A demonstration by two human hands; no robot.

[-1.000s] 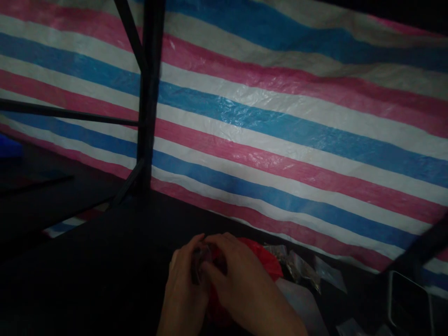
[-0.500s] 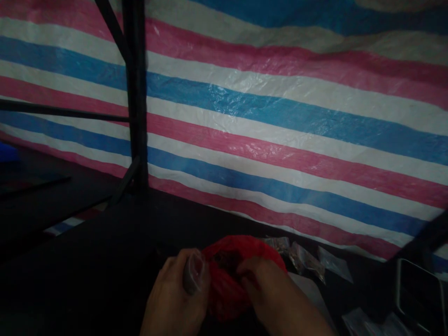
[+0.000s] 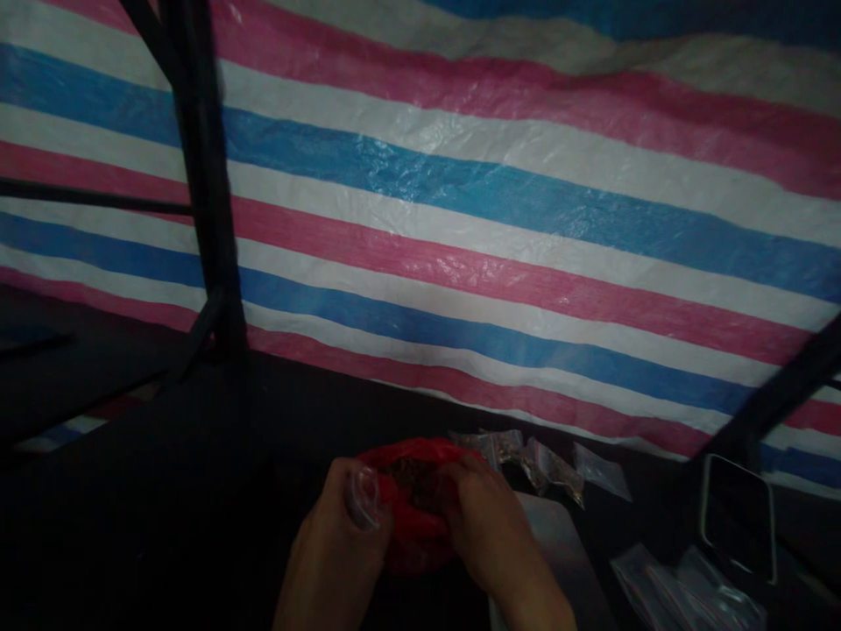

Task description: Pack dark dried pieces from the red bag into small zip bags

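Observation:
A red plastic bag [image 3: 420,552] sits at the bottom middle with its mouth open, and dark, loose contents [image 3: 411,478] show inside. At its left rim is my left hand [image 3: 335,543], closed, with a small clear plastic bag [image 3: 364,498] curled between thumb and fingers. My right hand [image 3: 490,517] reaches over the right rim, its fingers bent down into the mouth of the red bag. Those fingertips are dim and partly hidden, so what they pinch cannot be made out.
Several small filled zip bags [image 3: 552,469] lie behind on the dark table [image 3: 295,399]. Flat clear bags [image 3: 683,587] and a phone [image 3: 737,517] lie to the right. A pale, flat object [image 3: 558,543] is beside my right forearm. A striped sheet [image 3: 492,263] hangs behind a black post [image 3: 207,193].
The view has turned slightly right and down. My right hand has drawn back a little toward the red bag's right rim. My left hand still holds the small clear bag.

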